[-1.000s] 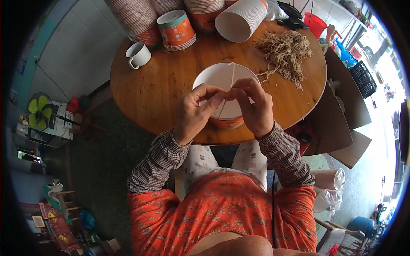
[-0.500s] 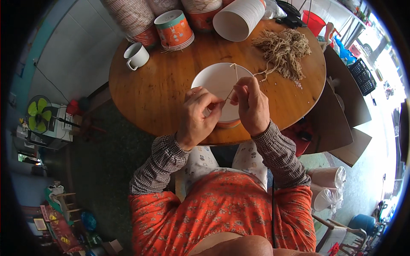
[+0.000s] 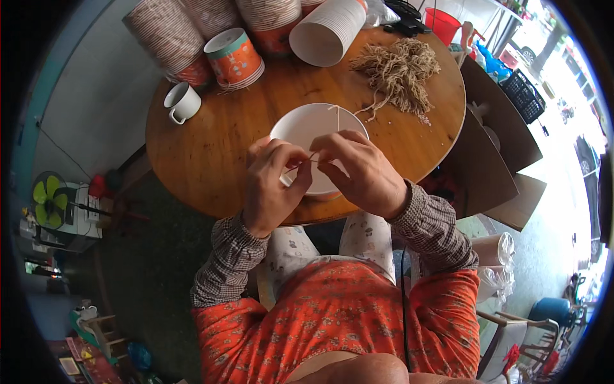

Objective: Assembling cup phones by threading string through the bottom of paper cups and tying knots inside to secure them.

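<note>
A white-lined paper bucket point(image 3: 297, 126) stands upright at the table's near edge, its orange outside showing a little below the rim. A thin beige string point(image 3: 338, 118) hangs over its far rim and runs down toward my fingers. Above the bucket's mouth, my left hand point(image 3: 268, 185) pinches the string between thumb and forefinger. Close against it, my right hand point(image 3: 369, 171) is bent inward, also pinching the string; a small loop seems to cross between the fingertips. Both hands hide much of the bucket's near side. Beyond it to the right lies a tangled heap of beige strings point(image 3: 404, 77).
On the wooden table point(image 3: 211, 160), a white mug point(image 3: 183, 104) sits far left. Behind are a short stack of orange buckets point(image 3: 235, 64), tall wrapped stacks point(image 3: 163, 35) and a tipped stack of white buckets point(image 3: 320, 45). An open cardboard box point(image 3: 483, 163) stands right of the table.
My hands have come closer together, and my right hand has turned inward with its fingers bent toward the left. The whole view has shifted slightly, moving the table leftward in the picture.
</note>
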`<action>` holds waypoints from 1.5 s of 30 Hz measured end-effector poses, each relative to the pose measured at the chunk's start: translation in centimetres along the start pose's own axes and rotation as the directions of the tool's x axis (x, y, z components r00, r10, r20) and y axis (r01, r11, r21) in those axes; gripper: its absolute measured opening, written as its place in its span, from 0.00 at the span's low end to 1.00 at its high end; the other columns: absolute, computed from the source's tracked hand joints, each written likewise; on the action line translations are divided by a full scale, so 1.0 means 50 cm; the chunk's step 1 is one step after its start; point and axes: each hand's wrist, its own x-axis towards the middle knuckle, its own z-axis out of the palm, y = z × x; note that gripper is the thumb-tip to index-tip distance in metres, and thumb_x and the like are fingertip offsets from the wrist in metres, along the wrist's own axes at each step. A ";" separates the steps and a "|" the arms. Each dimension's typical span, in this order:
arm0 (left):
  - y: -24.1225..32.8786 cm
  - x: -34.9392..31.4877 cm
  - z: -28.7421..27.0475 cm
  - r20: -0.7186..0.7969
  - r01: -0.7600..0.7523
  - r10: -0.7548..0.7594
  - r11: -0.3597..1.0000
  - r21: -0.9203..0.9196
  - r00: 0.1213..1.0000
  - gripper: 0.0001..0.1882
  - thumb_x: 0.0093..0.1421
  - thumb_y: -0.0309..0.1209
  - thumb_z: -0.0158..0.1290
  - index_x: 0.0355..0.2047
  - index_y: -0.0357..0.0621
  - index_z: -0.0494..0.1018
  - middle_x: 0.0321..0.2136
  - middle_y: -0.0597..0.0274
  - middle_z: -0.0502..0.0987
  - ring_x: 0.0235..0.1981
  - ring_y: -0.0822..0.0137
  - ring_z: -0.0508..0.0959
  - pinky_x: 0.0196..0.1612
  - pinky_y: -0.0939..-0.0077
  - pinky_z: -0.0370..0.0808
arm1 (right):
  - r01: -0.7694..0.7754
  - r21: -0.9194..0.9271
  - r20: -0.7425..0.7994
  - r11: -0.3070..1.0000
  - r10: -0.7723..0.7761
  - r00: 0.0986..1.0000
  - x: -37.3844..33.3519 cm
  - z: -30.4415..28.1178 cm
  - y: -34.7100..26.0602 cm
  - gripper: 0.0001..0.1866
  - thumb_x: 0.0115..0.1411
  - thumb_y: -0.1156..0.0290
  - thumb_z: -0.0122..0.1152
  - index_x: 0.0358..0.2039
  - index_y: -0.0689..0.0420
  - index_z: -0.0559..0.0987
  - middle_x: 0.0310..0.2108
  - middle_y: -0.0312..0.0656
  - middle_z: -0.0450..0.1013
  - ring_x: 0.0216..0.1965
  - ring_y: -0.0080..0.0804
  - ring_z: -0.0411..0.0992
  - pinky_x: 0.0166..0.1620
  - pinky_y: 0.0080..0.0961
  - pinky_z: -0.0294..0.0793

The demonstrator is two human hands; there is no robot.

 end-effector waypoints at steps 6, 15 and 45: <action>0.014 -0.010 0.006 0.015 0.061 -0.060 0.995 -0.083 0.998 0.05 0.50 0.25 0.56 0.28 0.43 0.71 0.25 0.62 0.74 0.31 0.61 0.75 0.51 0.64 0.65 | 0.284 -0.409 0.038 0.867 -0.295 0.955 -0.002 -0.021 -0.011 0.17 0.46 0.72 0.59 0.40 0.57 0.72 0.28 0.39 0.67 0.35 0.34 0.73 0.58 0.47 0.64; 0.001 -0.047 0.002 0.038 0.088 -0.085 0.993 -0.075 0.996 0.05 0.51 0.24 0.55 0.27 0.42 0.70 0.27 0.61 0.74 0.35 0.59 0.74 0.47 0.65 0.66 | 0.053 -0.711 -0.259 0.701 -0.332 0.907 0.012 -0.093 0.109 0.16 0.47 0.76 0.59 0.39 0.56 0.75 0.26 0.36 0.71 0.33 0.33 0.73 0.59 0.45 0.61; -0.214 0.042 0.047 -0.195 -0.073 0.107 0.982 0.176 0.975 0.08 0.53 0.23 0.56 0.34 0.43 0.76 0.27 0.63 0.74 0.30 0.61 0.77 0.33 0.72 0.74 | -0.358 0.026 -0.349 0.933 0.345 0.872 -0.192 0.088 0.229 0.07 0.56 0.81 0.56 0.37 0.61 0.76 0.38 0.50 0.72 0.40 0.48 0.73 0.43 0.33 0.73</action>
